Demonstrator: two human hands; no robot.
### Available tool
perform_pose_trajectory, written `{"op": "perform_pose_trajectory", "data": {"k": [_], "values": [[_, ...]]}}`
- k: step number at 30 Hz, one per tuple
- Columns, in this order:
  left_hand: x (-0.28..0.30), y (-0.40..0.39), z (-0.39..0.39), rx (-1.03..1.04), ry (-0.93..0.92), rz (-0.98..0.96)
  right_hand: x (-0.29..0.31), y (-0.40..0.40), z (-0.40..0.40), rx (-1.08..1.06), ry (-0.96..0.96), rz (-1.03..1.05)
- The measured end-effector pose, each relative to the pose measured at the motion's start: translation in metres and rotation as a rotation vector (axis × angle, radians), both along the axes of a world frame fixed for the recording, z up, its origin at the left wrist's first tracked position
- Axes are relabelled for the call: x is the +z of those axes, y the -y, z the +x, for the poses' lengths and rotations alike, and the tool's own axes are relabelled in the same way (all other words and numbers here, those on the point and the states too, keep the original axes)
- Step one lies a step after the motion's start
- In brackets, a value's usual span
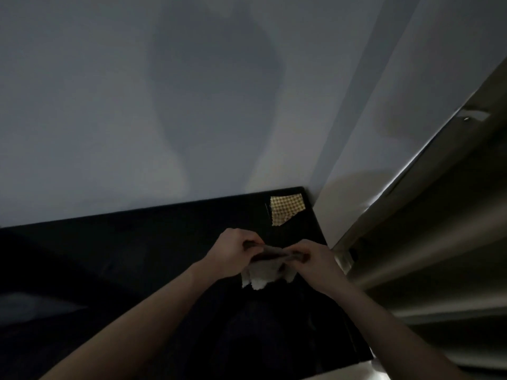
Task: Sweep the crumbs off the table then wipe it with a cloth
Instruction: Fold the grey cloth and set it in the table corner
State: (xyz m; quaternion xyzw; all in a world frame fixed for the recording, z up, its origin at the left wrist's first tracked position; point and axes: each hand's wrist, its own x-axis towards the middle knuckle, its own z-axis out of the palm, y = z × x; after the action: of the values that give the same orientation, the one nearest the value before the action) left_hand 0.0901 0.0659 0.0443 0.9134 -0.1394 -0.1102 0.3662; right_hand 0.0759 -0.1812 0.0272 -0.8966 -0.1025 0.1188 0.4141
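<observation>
Here both hands hold one cloth point(263, 272) above the dark table point(137, 256): the left hand point(233, 253) has its fingers curled over the cloth's upper edge, the right hand point(310, 259) pinches the same edge just beside it, and the pale body of the cloth hangs below the fingers. A checkered cloth point(286, 209) lies beyond the fingertips, at the table's far corner by the wall point(164, 105). Crumbs cannot be made out; the top is too dark. The risk, as I judge it, lies there: wiping in this dimness could miss crumbs or push them off the near edge. A bunched cloth would also smear rather than wipe, and a loose pinch could drop it.
</observation>
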Motion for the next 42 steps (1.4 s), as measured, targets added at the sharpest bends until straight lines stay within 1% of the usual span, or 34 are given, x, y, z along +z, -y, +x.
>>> {"op": "perform_pose_trajectory", "data": {"k": [4, 7, 11, 13, 17, 22, 24, 27, 29, 31, 33, 37, 38, 40, 42], "values": [[-0.009, 0.028, 0.021, 0.116, 0.133, 0.017, -0.013, 0.018, 0.039, -0.049, 0.146, -0.033], [-0.015, 0.049, 0.029, 0.14, 0.198, 0.039, -0.02, 0.03, 0.054, -0.063, 0.125, -0.034], [-0.016, 0.062, 0.045, 0.262, 0.14, -0.023, -0.019, 0.043, 0.07, -0.017, 0.058, -0.005], [-0.013, 0.062, 0.051, 0.288, 0.127, -0.038, -0.013, 0.048, 0.077, 0.044, 0.068, 0.018], [-0.006, 0.059, 0.059, 0.214, 0.144, -0.007, -0.004, 0.056, 0.092, 0.128, 0.096, 0.013], [0.011, 0.072, 0.063, 0.056, 0.225, -0.054, -0.001, 0.057, 0.099, 0.174, -0.023, 0.051], [0.02, 0.079, 0.066, -0.001, 0.24, -0.035, -0.002, 0.05, 0.098, 0.189, 0.01, 0.069], [0.031, 0.078, 0.073, 0.0, 0.283, 0.02, -0.007, 0.045, 0.104, 0.116, 0.145, 0.098], [0.038, 0.076, 0.076, 0.023, 0.296, 0.024, -0.008, 0.046, 0.108, 0.064, 0.135, 0.117], [0.044, 0.076, 0.075, 0.061, 0.301, -0.009, -0.011, 0.048, 0.109, 0.06, 0.11, 0.085], [0.05, 0.075, 0.076, 0.067, 0.282, -0.03, -0.013, 0.048, 0.102, 0.089, 0.096, 0.088], [0.061, 0.074, 0.076, -0.083, 0.196, 0.024, -0.002, 0.042, 0.093, 0.124, 0.04, 0.274], [0.063, 0.074, 0.075, -0.094, 0.174, 0.021, 0.003, 0.04, 0.094, 0.134, 0.025, 0.297], [0.064, 0.073, 0.074, -0.05, 0.126, -0.03, 0.007, 0.036, 0.098, 0.149, 0.011, 0.302], [0.055, 0.065, 0.075, 0.047, 0.007, -0.054, 0.009, 0.033, 0.1, 0.148, 0.015, 0.337]]}}
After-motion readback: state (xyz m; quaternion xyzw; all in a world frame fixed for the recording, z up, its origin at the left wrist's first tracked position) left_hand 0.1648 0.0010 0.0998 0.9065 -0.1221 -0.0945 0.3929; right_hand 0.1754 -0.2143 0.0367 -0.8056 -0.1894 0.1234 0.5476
